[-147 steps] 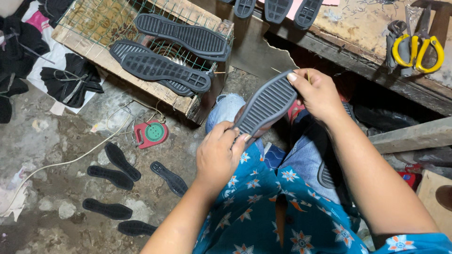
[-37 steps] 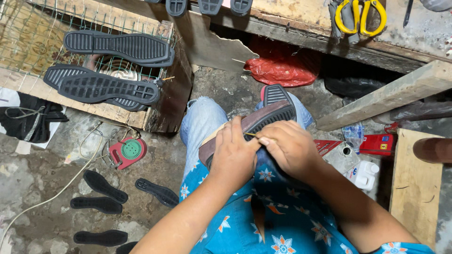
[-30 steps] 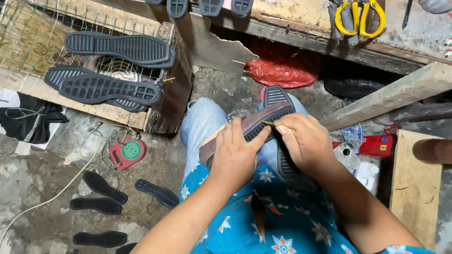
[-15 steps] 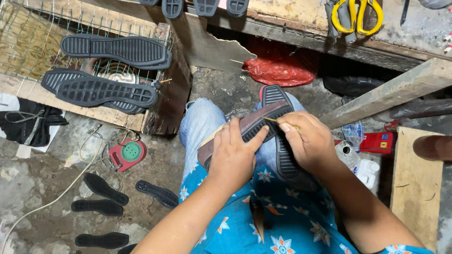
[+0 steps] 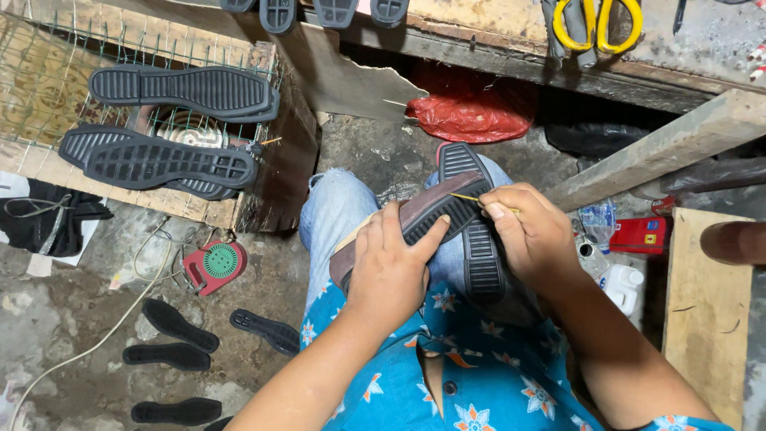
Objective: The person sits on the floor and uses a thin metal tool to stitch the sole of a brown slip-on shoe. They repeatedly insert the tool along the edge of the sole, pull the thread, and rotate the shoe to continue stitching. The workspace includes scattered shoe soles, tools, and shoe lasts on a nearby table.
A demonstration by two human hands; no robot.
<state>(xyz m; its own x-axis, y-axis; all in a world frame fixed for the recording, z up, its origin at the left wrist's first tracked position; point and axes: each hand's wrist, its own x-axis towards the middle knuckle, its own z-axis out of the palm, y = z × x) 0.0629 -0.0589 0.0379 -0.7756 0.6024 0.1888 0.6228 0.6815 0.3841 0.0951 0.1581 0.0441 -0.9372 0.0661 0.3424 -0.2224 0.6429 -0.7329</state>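
The person wears a bright blue shirt (image 5: 471, 375) with short sleeves. It has small flowers in white and orange all over it. A dark button sits on the front, at about 6 o'clock in the view. The legs wear light blue jeans (image 5: 339, 215), faded and a bit worn. Both arms are bare, with no watch or rings to see.
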